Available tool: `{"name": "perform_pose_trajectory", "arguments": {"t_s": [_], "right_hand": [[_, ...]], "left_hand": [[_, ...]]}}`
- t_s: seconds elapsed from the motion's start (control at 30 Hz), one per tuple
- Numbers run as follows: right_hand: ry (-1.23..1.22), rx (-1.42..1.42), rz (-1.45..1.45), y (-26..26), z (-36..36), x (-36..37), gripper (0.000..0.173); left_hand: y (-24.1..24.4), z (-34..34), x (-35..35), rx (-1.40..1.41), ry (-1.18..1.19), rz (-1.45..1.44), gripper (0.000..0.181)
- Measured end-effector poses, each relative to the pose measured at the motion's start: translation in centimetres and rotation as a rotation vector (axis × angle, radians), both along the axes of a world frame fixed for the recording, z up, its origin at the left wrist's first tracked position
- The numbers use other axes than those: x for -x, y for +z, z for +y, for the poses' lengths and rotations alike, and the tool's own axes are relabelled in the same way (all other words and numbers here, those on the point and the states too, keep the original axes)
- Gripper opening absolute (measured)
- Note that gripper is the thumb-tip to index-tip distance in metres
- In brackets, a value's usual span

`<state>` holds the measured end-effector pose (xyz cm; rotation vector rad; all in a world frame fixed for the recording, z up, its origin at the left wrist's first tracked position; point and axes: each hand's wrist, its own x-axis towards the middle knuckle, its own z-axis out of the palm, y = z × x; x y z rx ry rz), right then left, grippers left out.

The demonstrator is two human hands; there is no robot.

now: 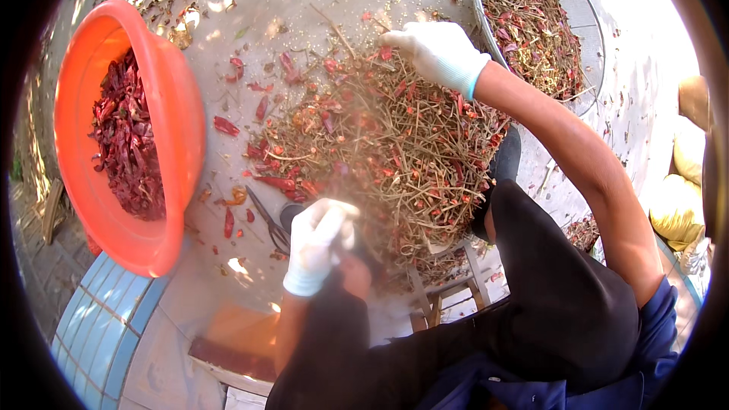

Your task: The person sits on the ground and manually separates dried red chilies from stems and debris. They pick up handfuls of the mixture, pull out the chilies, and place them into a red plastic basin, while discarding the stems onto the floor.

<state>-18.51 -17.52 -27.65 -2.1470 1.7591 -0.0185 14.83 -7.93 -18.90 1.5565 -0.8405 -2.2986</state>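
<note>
A broad heap of dried chili stems and red pod scraps (421,154) lies on the ground before me. My right hand (438,54), in a white knit glove with a pale blue cuff, is at the heap's far edge. Its fingers are drawn together, with a thin stem beside the fingertips; whether they grip it is unclear. My left hand (320,242), gloved alike, is above my left knee at the heap's near left side. Its fingers are curled and blurred, so I cannot see whether anything is inside. Scissors (270,222) with dark handles lie just left of it.
An orange plastic basin (191,119) holding dried red chili pods (128,142) stands tilted at left. A round mesh sieve (595,51) with stems and scraps is at upper right. Loose pods (226,126) lie between basin and heap. Blue tiled edging (105,302) is at lower left.
</note>
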Motion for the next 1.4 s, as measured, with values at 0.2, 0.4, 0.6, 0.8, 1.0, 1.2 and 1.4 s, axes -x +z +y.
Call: {"name": "perform_pose_trajectory", "arguments": {"t_s": [0.2, 0.4, 0.6, 0.8, 1.0, 1.2, 1.4], "right_hand": [[0.067, 0.053, 0.009, -5.2, -0.6, 1.3, 0.012], [-0.277, -0.004, -0.298, -0.5, 2.0, 1.8, 0.015], [-0.751, -0.668, -1.017, 6.8, 6.3, -3.7, 0.016], [-0.853, -0.905, -1.399, 7.6, 11.1, -8.4, 0.009], [-0.658, -0.857, -1.205, 8.8, 11.0, -8.5, 0.013], [-0.471, -0.378, -0.66, 7.6, 14.0, 1.3, 0.011], [-0.1, -0.4, -0.284, 6.0, 19.6, 2.6, 0.019]], "left_hand": [[-0.9, 0.1, 1.1, 0.014, -0.022, 0.028, 0.024], [0.0, -0.1, 1.0, 0.039, 0.07, -0.046, 0.023], [0.0, -0.5, 2.0, 0.067, 0.062, -0.17, 0.019], [0.0, -0.8, 5.2, 0.126, -0.027, -0.214, 0.034], [-0.4, -0.4, 4.7, 0.138, -0.049, -0.216, 0.023], [-0.3, -0.4, 1.3, 0.099, 0.168, -0.029, 0.015], [-0.9, -0.4, 1.3, 0.036, 0.03, 0.065, 0.027]]}}
